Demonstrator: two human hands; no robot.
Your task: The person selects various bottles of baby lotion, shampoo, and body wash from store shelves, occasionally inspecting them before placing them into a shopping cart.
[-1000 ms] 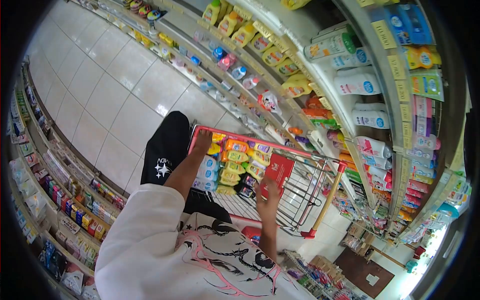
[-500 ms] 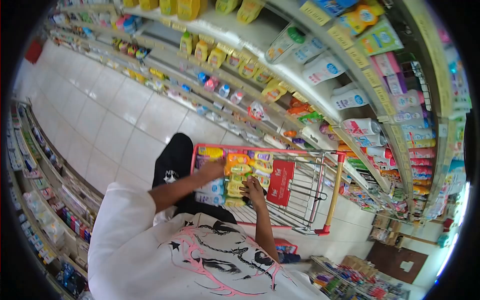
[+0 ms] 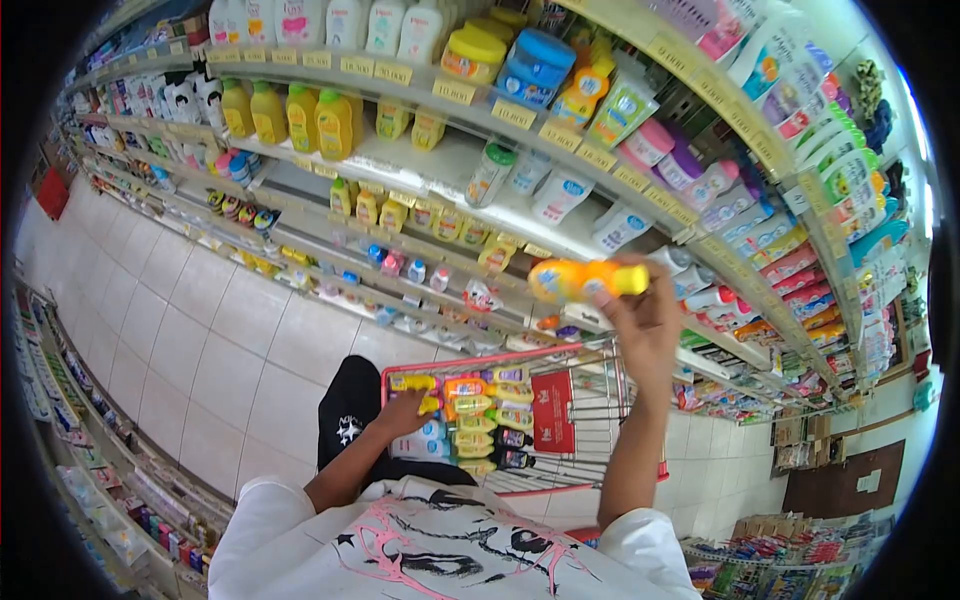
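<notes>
A shopper's right hand (image 3: pixel 650 325) is clamped near the capped end of an orange-and-yellow bottle (image 3: pixel 572 282), raised sideways in front of stocked shelves (image 3: pixel 395 158); that grip seems to leave most of its body uncovered. The left hand (image 3: pixel 402 412) is low in the cart (image 3: pixel 553 410), at the yellow bottles; whether its fingers grip 1, I cannot tell. Other bottles (image 3: pixel 475 440) lie flat in rows, probably so they cannot topple.
</notes>
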